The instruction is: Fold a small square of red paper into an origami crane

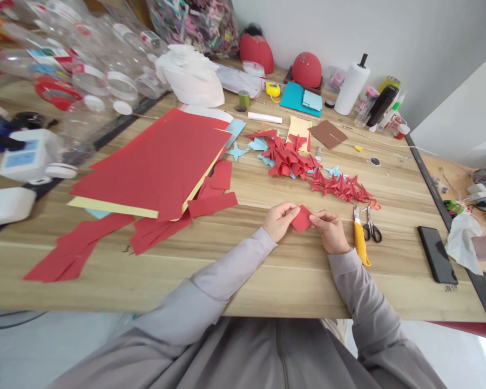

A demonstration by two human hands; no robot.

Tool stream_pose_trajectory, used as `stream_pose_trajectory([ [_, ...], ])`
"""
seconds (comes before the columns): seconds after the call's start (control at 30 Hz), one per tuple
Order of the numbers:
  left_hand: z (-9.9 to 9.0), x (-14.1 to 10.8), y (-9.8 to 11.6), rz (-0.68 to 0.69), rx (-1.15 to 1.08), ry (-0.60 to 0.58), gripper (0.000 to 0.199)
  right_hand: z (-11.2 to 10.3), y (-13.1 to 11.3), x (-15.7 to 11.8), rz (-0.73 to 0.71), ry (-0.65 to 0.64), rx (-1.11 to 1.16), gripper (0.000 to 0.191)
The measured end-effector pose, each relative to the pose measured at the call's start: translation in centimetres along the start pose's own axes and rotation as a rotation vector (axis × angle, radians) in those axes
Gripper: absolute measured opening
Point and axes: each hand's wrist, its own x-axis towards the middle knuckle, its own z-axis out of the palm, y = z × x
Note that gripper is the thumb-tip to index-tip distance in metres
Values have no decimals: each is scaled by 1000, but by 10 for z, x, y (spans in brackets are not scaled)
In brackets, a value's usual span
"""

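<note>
Took the pile of red paper stars on the worktop as landmark. Held one small red paper piece on the near side of the pile, turned cornerwise. Pinched its left edge between thumb and fingers of the left hand; pinched its right edge likewise with the right hand. Could not tell contact or gap between paper and worktop.

Left of the pile: listed one pale blue star, just beside; a broad stack of red sheets, with yellow sheets showing underneath; loose red strips, farther left and nearer the edge; clear plastic bottles, well apart.

Right of the pile: listed a row of red stars, just beside; black-handled scissors and a yellow-handled tool, side by side, nearer the edge; a dark phone, well apart; a brown paper square, near, toward the back.

Beyond the pile: listed a yellow tape measure, teal paper, a red dome and an upright white roll.
</note>
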Motion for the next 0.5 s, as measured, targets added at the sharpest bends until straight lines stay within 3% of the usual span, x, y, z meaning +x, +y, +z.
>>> stream_pose_trajectory([
  [0.1,0,0,-1,-35,-13,-30,36,-2,0,0,14,0,42,13],
  [0.23,-1,1,-1,-2,-6,-31,34,-5,-5,0,33,-101,23,11],
  [0.33,-3,1,2,-3,-7,-44,32,-4,-8,-1,44,-122,11,20],
  [0.5,1,-6,6,-1,157,-138,27,2,-6,-2,-66,-88,-160,19],
])
